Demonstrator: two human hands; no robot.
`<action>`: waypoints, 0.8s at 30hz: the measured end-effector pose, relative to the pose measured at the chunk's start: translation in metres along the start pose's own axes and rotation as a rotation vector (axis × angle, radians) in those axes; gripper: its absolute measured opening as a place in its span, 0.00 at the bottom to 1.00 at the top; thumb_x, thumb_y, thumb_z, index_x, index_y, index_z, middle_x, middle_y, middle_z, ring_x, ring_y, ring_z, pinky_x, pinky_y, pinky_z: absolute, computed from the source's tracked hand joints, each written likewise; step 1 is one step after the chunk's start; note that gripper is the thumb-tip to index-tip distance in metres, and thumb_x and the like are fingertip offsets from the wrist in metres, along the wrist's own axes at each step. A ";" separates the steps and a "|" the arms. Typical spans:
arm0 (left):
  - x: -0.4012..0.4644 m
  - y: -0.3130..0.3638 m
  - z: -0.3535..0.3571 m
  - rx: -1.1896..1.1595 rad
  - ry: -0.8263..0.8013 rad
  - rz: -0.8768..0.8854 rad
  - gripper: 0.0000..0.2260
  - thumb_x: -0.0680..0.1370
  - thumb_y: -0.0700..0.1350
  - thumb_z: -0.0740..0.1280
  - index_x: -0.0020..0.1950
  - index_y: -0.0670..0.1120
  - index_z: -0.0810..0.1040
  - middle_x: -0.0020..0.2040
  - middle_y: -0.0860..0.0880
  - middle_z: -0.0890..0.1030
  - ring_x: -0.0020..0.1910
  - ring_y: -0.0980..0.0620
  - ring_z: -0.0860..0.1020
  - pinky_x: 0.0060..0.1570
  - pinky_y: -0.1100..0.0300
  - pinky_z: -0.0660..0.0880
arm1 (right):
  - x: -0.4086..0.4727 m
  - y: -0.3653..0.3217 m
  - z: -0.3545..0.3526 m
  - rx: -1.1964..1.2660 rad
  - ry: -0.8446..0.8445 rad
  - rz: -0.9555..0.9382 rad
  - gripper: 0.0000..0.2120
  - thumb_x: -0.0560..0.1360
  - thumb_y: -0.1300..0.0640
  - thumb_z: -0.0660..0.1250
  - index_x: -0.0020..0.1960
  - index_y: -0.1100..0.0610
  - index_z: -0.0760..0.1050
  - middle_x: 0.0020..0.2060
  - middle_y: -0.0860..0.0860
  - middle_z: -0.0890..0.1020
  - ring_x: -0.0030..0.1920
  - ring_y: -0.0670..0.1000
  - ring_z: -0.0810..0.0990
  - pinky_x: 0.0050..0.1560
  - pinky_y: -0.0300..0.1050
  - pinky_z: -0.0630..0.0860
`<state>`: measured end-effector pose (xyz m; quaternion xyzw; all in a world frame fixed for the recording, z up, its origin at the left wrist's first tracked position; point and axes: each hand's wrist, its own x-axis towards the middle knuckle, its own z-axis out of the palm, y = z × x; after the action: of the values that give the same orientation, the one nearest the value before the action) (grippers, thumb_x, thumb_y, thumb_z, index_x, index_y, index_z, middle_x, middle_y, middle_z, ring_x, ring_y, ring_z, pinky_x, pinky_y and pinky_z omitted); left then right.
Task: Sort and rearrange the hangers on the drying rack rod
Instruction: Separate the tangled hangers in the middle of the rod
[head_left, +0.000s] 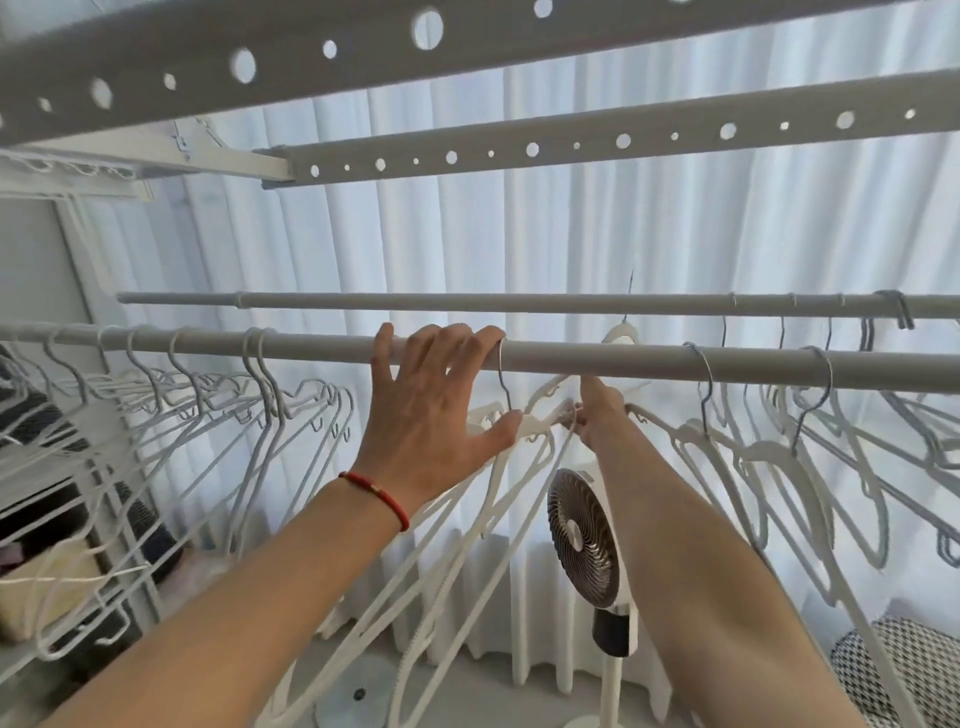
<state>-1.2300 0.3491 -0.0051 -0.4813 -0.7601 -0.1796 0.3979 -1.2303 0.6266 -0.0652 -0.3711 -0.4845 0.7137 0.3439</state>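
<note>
A grey drying rack rod (322, 344) runs across the view at hand height. My left hand (434, 410) reaches up with its fingers laid over the rod, and its thumb touches the neck of a white hanger (519, 467) whose metal hook sits by my fingers. My right hand (597, 415) is just below the rod and grips the necks of white hangers bunched there. A row of thin white wire hangers (208, 410) hangs to the left. Thicker white and grey hangers (769, 457) hang to the right.
A second rod (467, 302) runs behind, with hooks at its right end. Perforated grey bars (571, 143) pass overhead. A standing fan (587, 551) is below the hands before white curtains. A shelf unit stands at the left, a checked basket (904, 675) at the lower right.
</note>
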 end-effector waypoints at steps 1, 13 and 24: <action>0.000 0.001 0.000 -0.011 0.003 -0.007 0.29 0.75 0.67 0.63 0.71 0.54 0.69 0.63 0.54 0.73 0.65 0.48 0.71 0.74 0.36 0.54 | 0.003 -0.004 -0.004 -0.003 0.012 0.007 0.24 0.75 0.42 0.70 0.57 0.63 0.75 0.36 0.57 0.77 0.33 0.54 0.76 0.46 0.54 0.83; 0.001 0.011 0.002 0.024 0.047 -0.031 0.30 0.69 0.64 0.66 0.68 0.53 0.70 0.60 0.51 0.72 0.62 0.45 0.71 0.72 0.32 0.56 | 0.027 -0.028 -0.038 0.129 0.011 0.079 0.26 0.74 0.40 0.73 0.65 0.54 0.72 0.57 0.59 0.75 0.43 0.56 0.79 0.52 0.48 0.84; 0.003 0.008 0.009 0.069 0.031 -0.023 0.33 0.66 0.56 0.68 0.71 0.52 0.68 0.62 0.50 0.71 0.64 0.44 0.70 0.71 0.31 0.55 | 0.012 0.035 -0.037 -0.179 0.004 0.200 0.33 0.68 0.36 0.71 0.63 0.59 0.74 0.46 0.57 0.76 0.39 0.56 0.78 0.42 0.49 0.79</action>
<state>-1.2273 0.3606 -0.0097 -0.4557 -0.7651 -0.1651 0.4239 -1.2082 0.6426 -0.1100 -0.4482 -0.5059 0.6977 0.2374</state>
